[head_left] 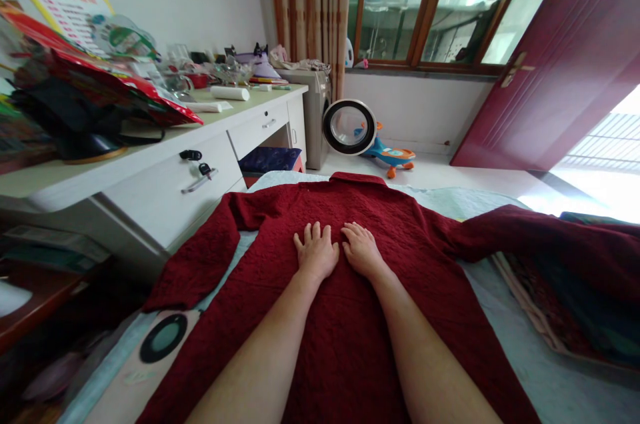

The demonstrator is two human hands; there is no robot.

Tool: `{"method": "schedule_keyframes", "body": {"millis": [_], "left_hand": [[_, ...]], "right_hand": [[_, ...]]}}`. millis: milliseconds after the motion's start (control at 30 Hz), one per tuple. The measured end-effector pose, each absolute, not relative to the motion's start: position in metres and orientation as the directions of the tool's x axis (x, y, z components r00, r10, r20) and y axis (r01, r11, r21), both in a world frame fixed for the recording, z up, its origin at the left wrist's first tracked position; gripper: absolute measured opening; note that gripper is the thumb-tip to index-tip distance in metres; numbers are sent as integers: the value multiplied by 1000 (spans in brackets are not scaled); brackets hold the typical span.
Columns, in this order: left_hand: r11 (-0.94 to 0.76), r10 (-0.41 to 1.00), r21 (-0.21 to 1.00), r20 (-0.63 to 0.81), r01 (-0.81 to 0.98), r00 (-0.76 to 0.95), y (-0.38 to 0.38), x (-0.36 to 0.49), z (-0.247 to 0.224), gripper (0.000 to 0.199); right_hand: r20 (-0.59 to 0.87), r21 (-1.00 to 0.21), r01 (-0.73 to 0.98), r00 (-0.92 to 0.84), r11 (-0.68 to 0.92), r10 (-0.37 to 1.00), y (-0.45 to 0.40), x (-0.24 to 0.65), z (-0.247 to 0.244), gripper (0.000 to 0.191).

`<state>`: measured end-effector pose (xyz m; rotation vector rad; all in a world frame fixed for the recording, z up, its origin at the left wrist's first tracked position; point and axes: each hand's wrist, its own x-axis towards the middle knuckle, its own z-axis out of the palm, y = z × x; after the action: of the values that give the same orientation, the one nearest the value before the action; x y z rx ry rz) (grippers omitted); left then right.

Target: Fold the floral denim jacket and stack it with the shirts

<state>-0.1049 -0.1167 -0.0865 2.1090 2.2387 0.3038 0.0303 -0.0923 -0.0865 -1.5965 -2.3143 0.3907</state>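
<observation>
A dark red long-sleeved garment with a collar (345,331) lies spread over a light blue cloth surface (480,291). Flat on its upper middle rests my left hand (316,251), fingers spread. Beside it, a small gap apart, my right hand (361,247) also lies on the fabric with its fingers stretched out. Neither hand holds anything. One sleeve reaches to the left edge of the surface, bent downward. The other stretches out to the right, across a stack of folded clothes (565,311).
A white desk with drawers (170,177) runs along the left, with a red bag (145,94) and small items on top. Behind it stands a washing machine (314,117), its round door (350,127) swung out. A blue and orange ride-on toy (393,154) is on the floor near a red door (540,57).
</observation>
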Motion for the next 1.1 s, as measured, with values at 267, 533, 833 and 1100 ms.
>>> {"method": "schedule_keyframes", "body": {"millis": [267, 533, 833, 1100], "left_hand": [[46, 991, 174, 115, 984, -66, -118, -105, -86, 52], [46, 991, 183, 114, 982, -68, -118, -103, -87, 53], [-113, 984, 215, 161, 970, 78, -117, -105, -88, 46], [-87, 985, 198, 163, 976, 55, -111, -102, -96, 46]], "right_hand": [[101, -410, 842, -341, 351, 935, -90, 32, -92, 45], [530, -574, 681, -115, 456, 840, -81, 37, -95, 57], [286, -473, 823, -196, 316, 938, -88, 33, -96, 53], [58, -345, 908, -233, 238, 971, -93, 30, -87, 50]]}}
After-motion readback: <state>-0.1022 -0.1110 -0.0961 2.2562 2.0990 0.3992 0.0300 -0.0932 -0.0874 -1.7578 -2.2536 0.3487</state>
